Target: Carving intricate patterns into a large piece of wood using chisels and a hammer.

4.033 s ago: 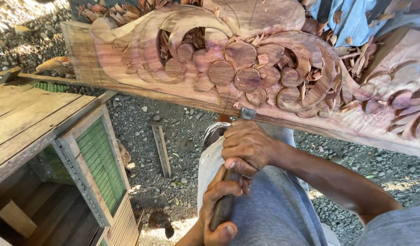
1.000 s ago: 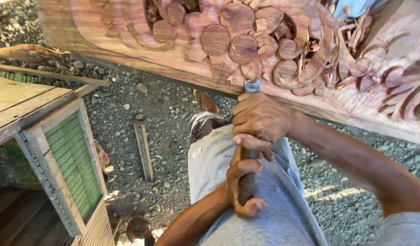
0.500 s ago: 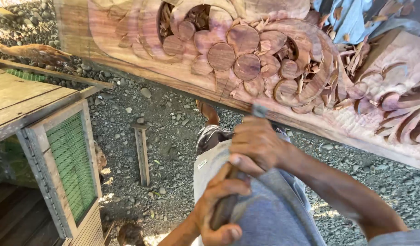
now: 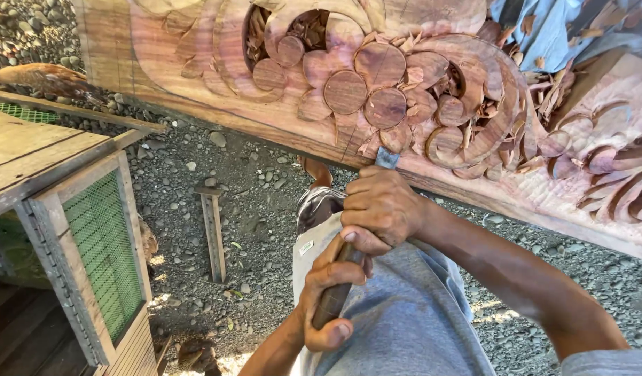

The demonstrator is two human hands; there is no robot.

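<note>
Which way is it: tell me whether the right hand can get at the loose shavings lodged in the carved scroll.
Probably yes. The right hand grips the chisel just below the carved panel, and nothing lies between it and the shavings. It would have to let go of the chisel first.

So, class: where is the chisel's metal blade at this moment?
In the head view, centre frame, the chisel blade meets the lower edge of the carved wooden panel, just above the right hand.

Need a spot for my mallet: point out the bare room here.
Free: the plank top of the green-mesh cabinet, and the gravel between it and the short wooden post. Crowded: the carved panel, strewn with shavings, where both hands grip the chisel.
</note>
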